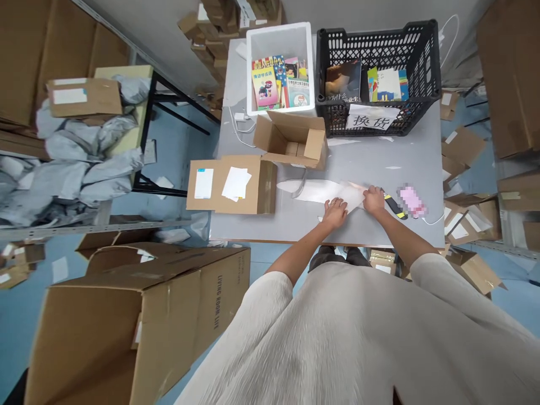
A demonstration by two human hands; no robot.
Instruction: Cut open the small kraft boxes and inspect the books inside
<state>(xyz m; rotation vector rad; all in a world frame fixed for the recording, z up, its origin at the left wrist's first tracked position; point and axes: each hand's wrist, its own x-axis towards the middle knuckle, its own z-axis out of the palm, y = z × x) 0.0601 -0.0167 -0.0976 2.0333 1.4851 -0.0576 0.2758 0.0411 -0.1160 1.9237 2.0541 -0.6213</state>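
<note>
My left hand lies on a sheet of white paper on the grey table, its fingers apart and pressing down. At the right end of the paper, my right hand has its fingers closed on the paper's edge. Just beside that hand rests a yellow-and-black utility knife. A pink, blurred-out object is farther right. An open cardboard box stands behind the paper. To the left is another cardboard box with white slips on its flap.
At the back of the table stand a white foam box and a black plastic crate, both holding books. A large carton sits on the floor at left, below shelves of grey parcels. Cardboard boxes lie at right.
</note>
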